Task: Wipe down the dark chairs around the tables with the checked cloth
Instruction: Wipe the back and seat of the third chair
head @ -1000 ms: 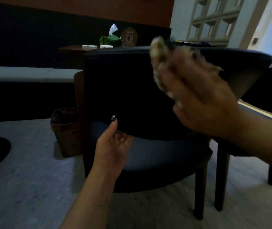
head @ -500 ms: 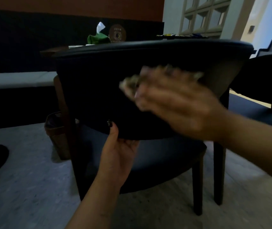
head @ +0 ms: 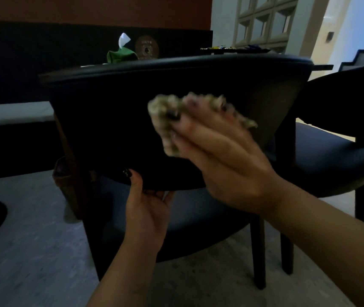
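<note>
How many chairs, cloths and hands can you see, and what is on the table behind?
Dark chairs: 2, the near chair and the second chair to its right
Checked cloth: 1
Hands: 2, left hand and right hand
Green tissue holder: 1
Round brown sign: 1
Total: 7

The dark chair [head: 114,120] stands upright just in front of me, curved backrest toward me. The pale checked cloth [head: 165,111] lies bunched flat against that backrest's right half, under my fingers [head: 198,129].
</note>
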Demonstrator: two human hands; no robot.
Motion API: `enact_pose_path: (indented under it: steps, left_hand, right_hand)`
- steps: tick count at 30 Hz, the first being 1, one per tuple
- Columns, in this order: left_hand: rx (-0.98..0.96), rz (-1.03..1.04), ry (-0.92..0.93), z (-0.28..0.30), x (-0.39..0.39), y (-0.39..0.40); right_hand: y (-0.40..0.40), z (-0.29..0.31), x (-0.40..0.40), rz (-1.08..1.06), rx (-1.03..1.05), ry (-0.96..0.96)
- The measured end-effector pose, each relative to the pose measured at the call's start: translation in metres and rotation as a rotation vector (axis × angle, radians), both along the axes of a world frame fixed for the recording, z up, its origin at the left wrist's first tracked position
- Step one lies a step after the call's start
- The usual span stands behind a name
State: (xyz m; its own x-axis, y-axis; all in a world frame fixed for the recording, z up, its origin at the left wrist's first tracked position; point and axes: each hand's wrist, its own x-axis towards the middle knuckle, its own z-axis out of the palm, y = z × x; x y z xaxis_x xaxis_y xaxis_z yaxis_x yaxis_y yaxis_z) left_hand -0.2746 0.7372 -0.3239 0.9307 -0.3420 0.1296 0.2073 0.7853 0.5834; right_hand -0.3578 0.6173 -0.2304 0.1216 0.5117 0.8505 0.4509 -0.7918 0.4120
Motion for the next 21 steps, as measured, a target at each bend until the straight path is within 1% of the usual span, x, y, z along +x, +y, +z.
enact_pose_path:
  steps: [1,2,6,9,11,12,14,15,16,17,20,21]
  left_hand:
    - [-0.011,0.005,-0.003,0.000,-0.001,0.000]
    - [-0.020,0.010,-0.013,0.000,-0.002,0.000]
    - [-0.007,-0.072,-0.041,-0.003,-0.015,-0.013]
    - [0.048,-0.070,0.042,0.000,-0.029,-0.031]
    - [0.007,-0.025,0.066,0.001,-0.031,-0.036]
    - [0.005,-0.005,0.058,0.001,-0.032,-0.038]
    - [0.044,0.031,0.035,0.001,-0.033,-0.039]
    - [0.065,0.041,0.037,0.001,-0.033,-0.039]
    - [0.081,0.047,0.044,0.001,-0.033,-0.040]
    - [0.093,0.048,0.050,0.002,-0.033,-0.040]
    - [0.153,0.024,0.044,0.004,-0.032,-0.039]
    - [0.175,0.026,0.036,0.003,-0.032,-0.038]
  right_hand:
    - [0.004,0.006,0.001,-0.003,0.030,-0.071]
    - [0.007,0.009,0.004,-0.017,0.055,-0.103]
    - [0.009,0.001,0.022,-0.139,0.071,-0.105]
    - [-0.007,-0.004,0.023,-0.168,0.192,-0.128]
    - [-0.025,-0.009,0.021,-0.221,0.355,-0.197]
    - [-0.037,-0.012,0.021,-0.233,0.485,-0.240]
    - [-0.045,-0.014,0.020,-0.185,0.849,-0.271]
    - [-0.039,-0.012,0.020,-0.141,0.990,-0.264]
    - [-0.028,-0.012,0.021,-0.111,1.038,-0.266]
    - [-0.016,-0.016,0.024,-0.093,0.992,-0.268]
    - [0.013,-0.029,0.034,-0.083,0.647,-0.217]
    - [0.012,-0.031,0.037,-0.098,0.584,-0.213]
